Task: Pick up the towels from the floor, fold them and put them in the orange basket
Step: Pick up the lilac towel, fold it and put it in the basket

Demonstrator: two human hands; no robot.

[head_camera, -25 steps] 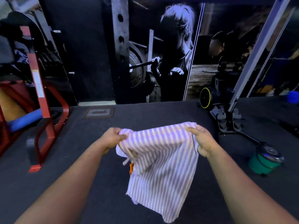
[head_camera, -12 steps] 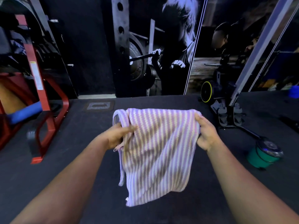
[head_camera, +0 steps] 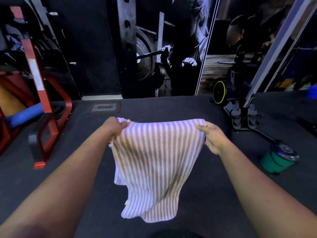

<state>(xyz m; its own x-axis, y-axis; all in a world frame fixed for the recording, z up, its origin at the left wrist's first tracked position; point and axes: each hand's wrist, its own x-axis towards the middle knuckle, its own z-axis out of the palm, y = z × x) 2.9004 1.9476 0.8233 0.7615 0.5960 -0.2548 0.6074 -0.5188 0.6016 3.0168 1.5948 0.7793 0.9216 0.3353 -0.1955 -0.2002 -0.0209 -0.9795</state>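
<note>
Soft striped towel (head_camera: pixel 154 162) hanging in folds, left hand (head_camera: pixel 115 127) and right hand (head_camera: pixel 212 138) pinching its top corners

Item count, head view:

- Towels: one. A single purple-and-white striped towel (head_camera: pixel 154 162) is in view.
- Hands: two. The left hand (head_camera: pixel 115 127) and the right hand (head_camera: pixel 212 136) each pinch one upper corner of the towel.
- Red metal frames: one (head_camera: pixel 49 117), at the left edge of the floor.
- Blue foam rollers: one (head_camera: pixel 25 115), inside the red frame.
- Green containers: one (head_camera: pixel 276 160), on the floor at the right, with a dark lid.
- Yellow-rimmed wheels: one (head_camera: pixel 219 95), at the rear right.
- Floor plates: one rectangular plate (head_camera: pixel 104 107), set in the floor near the wall.
</note>
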